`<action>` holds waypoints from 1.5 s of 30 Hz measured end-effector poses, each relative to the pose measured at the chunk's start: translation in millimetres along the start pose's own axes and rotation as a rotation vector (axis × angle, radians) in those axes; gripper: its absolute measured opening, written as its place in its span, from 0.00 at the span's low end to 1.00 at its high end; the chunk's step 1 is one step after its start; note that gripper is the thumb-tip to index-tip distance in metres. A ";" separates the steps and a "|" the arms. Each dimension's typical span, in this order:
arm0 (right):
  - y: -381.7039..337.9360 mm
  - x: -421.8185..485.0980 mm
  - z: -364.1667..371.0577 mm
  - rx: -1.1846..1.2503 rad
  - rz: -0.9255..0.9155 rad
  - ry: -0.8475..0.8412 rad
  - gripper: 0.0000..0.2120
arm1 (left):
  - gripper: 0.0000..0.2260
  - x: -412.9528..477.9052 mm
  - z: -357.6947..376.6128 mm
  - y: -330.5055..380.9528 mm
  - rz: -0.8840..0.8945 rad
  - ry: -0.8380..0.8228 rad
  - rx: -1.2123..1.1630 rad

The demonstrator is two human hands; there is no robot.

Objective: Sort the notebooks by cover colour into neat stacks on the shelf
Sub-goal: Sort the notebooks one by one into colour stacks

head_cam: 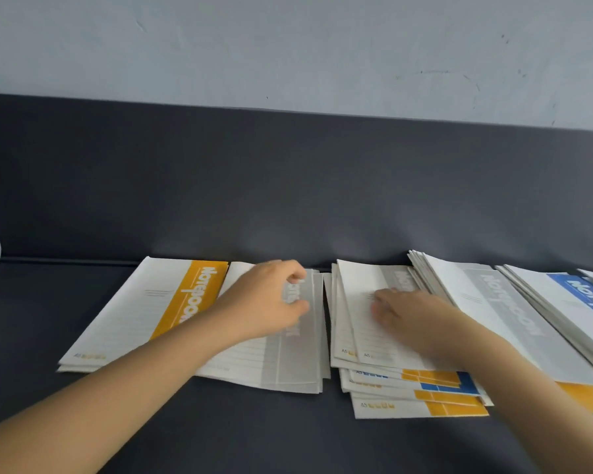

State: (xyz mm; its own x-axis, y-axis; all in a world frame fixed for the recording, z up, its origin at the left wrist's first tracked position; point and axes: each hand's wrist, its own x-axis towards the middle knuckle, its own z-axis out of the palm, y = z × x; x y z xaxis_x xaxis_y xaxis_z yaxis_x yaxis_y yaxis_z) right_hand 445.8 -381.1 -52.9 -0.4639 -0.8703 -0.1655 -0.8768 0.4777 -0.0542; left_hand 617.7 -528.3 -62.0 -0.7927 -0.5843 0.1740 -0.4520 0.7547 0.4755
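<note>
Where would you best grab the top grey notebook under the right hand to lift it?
Probably the near left corner of the thin grey-banded white notebook, coming from the front: it lies flat, fanned off the covers below, and the right hand leaves that corner bare.

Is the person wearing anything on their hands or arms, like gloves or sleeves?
No. The left hand and right hand are bare: no gloves, watch or bracelet in view. The left forearm and right forearm are bare to the picture's edge, so no sleeve shows.
</note>
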 end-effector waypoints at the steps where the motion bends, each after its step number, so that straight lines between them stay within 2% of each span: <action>1: -1.4 -5.2 2.5 -0.008 -0.035 -0.016 0.20 | 0.18 5.0 7.3 9.0 -0.044 -0.066 -0.087; 3: -5.0 -10.0 6.2 0.007 -0.102 -0.023 0.21 | 0.20 15.9 18.4 22.8 -0.159 -0.153 -0.222; 5: -10.2 -10.6 9.2 0.081 -0.159 -0.034 0.22 | 0.22 23.8 26.0 28.9 -0.179 -0.152 -0.192; 8: -17.0 -10.2 13.8 0.168 -0.211 -0.060 0.23 | 0.25 24.6 31.2 29.8 -0.143 -0.064 -0.136; 10: -15.9 -7.2 18.2 0.241 -0.231 -0.063 0.22 | 0.26 22.2 33.0 29.7 -0.141 -0.023 -0.219; 13: -12.7 -2.6 20.4 0.528 -0.240 -0.067 0.21 | 0.25 21.1 29.4 24.5 -0.150 0.060 -0.391; 15: -13.7 0.4 19.4 0.622 -0.214 0.025 0.22 | 0.24 20.6 21.8 16.4 -0.180 0.175 -0.511; 18: -19.8 4.6 14.2 0.683 -0.128 0.168 0.29 | 0.23 14.2 3.1 3.7 -0.209 0.320 -0.589; 21: -30.1 9.7 8.5 0.668 -0.120 0.190 0.31 | 0.23 2.5 -21.3 -16.8 -0.280 0.375 -0.710; 24: -41.2 15.9 8.6 0.307 -0.070 0.113 0.38 | 0.26 -10.9 -34.4 -44.7 -0.396 0.329 -0.696; 26: -47.7 19.5 12.6 0.153 0.031 0.033 0.46 | 0.24 -19.7 -33.6 -59.7 -0.423 0.252 -0.642; 27: -50.4 21.6 14.2 0.138 0.072 -0.006 0.51 | 0.23 -23.7 -31.5 -64.0 -0.426 0.220 -0.573; 29: -54.7 28.4 13.0 0.134 0.107 -0.085 0.57 | 0.22 -28.0 -27.3 -66.9 -0.407 0.187 -0.278; 31: -54.2 34.7 5.9 0.165 0.126 -0.138 0.54 | 0.18 -28.9 -25.6 -58.3 -0.305 0.183 -0.008; 32: -51.4 36.2 2.2 0.188 0.140 -0.149 0.50 | 0.16 -27.3 -24.3 -50.6 -0.237 0.172 0.007; 35: -36.7 34.2 -5.3 0.152 0.196 -0.131 0.36 | 0.13 -16.2 -16.3 -22.4 -0.152 0.070 -0.215; 38: -30.7 25.9 -7.2 0.181 0.205 -0.116 0.35 | 0.18 1.9 -0.2 3.3 -0.302 -0.164 -0.493; 39: -31.0 24.1 -7.1 0.219 0.197 -0.097 0.36 | 0.17 6.4 5.1 10.5 -0.346 -0.216 -0.596; 41: -31.2 21.2 -7.5 0.319 0.192 -0.042 0.38 | 0.12 14.0 15.8 18.9 -0.358 -0.237 -0.686; 43: -29.0 20.1 -8.5 0.421 0.200 0.033 0.38 | 0.09 18.1 21.6 23.9 -0.336 -0.191 -0.698; 45: -25.2 18.3 -9.6 0.520 0.224 0.111 0.37 | 0.09 20.7 24.0 27.2 -0.332 -0.160 -0.725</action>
State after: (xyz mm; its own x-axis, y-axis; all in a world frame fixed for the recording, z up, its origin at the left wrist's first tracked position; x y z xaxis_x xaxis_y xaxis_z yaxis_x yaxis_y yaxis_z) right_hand 458.2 -410.2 -45.2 -0.6659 -0.7352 -0.1263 -0.5912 0.6234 -0.5117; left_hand 579.2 -512.6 -66.2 -0.7374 -0.6528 -0.1736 -0.3402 0.1369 0.9303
